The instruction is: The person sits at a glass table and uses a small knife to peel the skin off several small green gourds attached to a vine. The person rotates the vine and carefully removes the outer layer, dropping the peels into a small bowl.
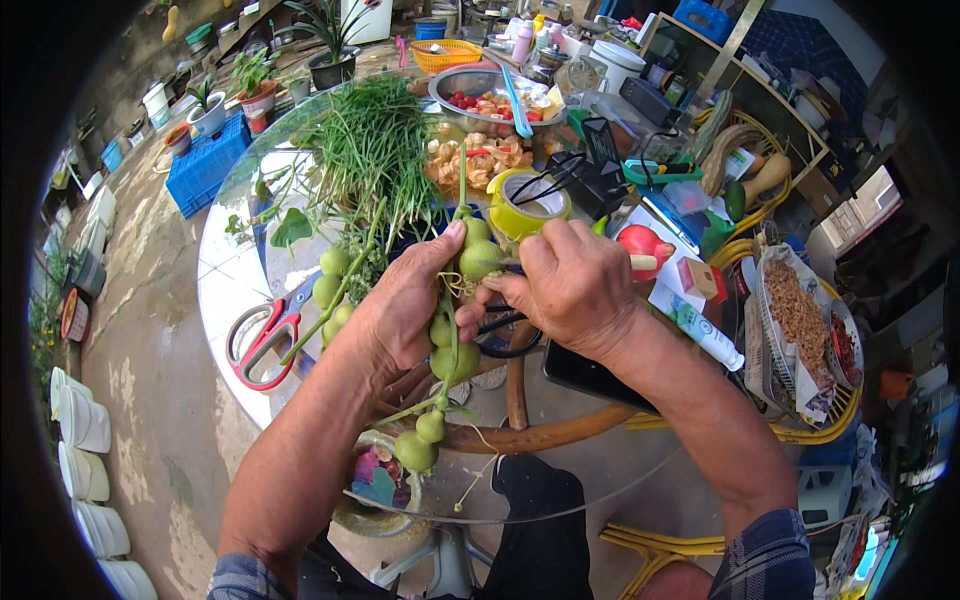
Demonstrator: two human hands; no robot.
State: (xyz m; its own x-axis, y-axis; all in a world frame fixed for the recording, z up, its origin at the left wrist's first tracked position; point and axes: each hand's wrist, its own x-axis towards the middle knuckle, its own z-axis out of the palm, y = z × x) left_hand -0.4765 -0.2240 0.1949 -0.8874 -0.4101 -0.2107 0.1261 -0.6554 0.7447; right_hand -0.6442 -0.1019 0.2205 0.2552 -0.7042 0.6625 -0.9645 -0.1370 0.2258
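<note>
My left hand holds a green vine bearing small bottle gourds, its thumb beside the upper gourd. My right hand is closed on a thin tool whose pale handle end sticks out past the fist; its tip, hard to make out, is at that gourd. More gourds hang lower on the vine, above the person's lap. Left of my left hand lies another stem with gourds. Red-handled scissors rest on the glass table near its left edge.
Long green leaves lie heaped at the back, beside a metal basin of red fruit. A yellow tape roll stands just beyond my hands. To the right are a pomegranate, a white-green tube and a dark flat object.
</note>
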